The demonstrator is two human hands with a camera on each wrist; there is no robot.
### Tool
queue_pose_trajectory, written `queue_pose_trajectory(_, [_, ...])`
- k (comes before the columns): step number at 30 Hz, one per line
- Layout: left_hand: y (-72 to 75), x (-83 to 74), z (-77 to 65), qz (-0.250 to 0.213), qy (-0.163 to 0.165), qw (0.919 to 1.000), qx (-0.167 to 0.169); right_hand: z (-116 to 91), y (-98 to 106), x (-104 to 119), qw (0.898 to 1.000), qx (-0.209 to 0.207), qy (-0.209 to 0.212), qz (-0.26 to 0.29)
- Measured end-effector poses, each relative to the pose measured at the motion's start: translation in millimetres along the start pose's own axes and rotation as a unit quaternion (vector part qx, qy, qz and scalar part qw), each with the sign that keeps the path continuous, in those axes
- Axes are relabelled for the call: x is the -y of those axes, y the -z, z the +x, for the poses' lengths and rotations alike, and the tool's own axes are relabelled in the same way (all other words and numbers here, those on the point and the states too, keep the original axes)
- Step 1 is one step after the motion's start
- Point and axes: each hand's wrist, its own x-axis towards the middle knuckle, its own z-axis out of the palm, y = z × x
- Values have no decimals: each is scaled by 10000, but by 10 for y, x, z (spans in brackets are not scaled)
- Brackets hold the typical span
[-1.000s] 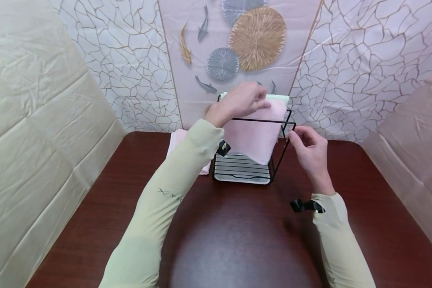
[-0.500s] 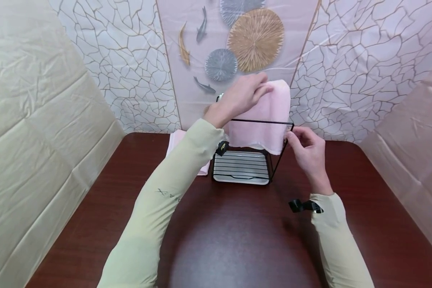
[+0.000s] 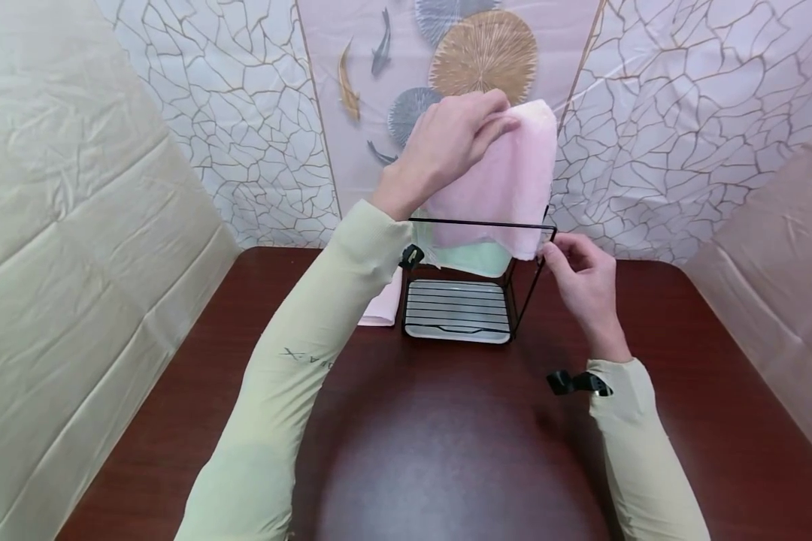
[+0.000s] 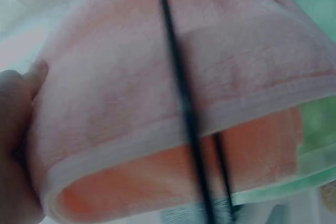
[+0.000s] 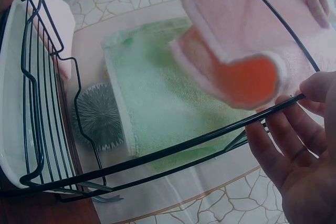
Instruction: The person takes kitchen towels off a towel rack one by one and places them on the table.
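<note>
My left hand (image 3: 470, 131) grips a pink towel (image 3: 507, 188) by its top edge and holds it up over a black wire rack (image 3: 480, 224); the towel's lower end hangs just behind the rack's front top bar. In the left wrist view the pink towel (image 4: 131, 103) fills the frame with a rack wire (image 4: 181, 93) crossing it. My right hand (image 3: 556, 248) pinches the rack's top right corner; the right wrist view has the bar (image 5: 173, 150) running between thumb and fingers (image 5: 294, 150). A green towel (image 5: 163, 93) hangs over the rear bar.
A white tray (image 3: 456, 334) sits in the rack's base on the dark wooden table (image 3: 446, 436). Another pink towel (image 3: 382, 304) lies folded on the table left of the rack. Draped sheets enclose the table at the back and both sides.
My left hand has lifted the pink towel up off the rack's bar, baring the green towel behind it. My right hand stays on the rack's corner.
</note>
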Motion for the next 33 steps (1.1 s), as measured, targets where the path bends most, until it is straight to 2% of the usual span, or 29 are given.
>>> queue_pose_trajectory(5, [192, -39, -10, -330, -44, 9994, -30, 12, 4, -9, 9999, -20, -14, -165])
queue_pose_trajectory(13, [452, -81, -44, -435, -458, 9977, -234, 18, 0, -25, 9999, 16, -10, -122])
queue_pose_trajectory(18, [655, -190, -96, -396, -562, 9971, -337, 13, -7, -28, 10000, -3, 67, -16])
queue_pose_trajectory(24, [918, -334, -215, -606, -778, 9932, -622, 15, -17, -11, 9997, -46, 227, -40])
queue_pose_trajectory(28, [995, -393, -319, -699, -1068, 9892, -726, 7, -18, 1, 9993, -163, 311, -136])
queue_pose_trajectory(33, [985, -429, -520, -740, -1517, 9836, -643, -2, -26, 13, 9995, -229, 174, -132])
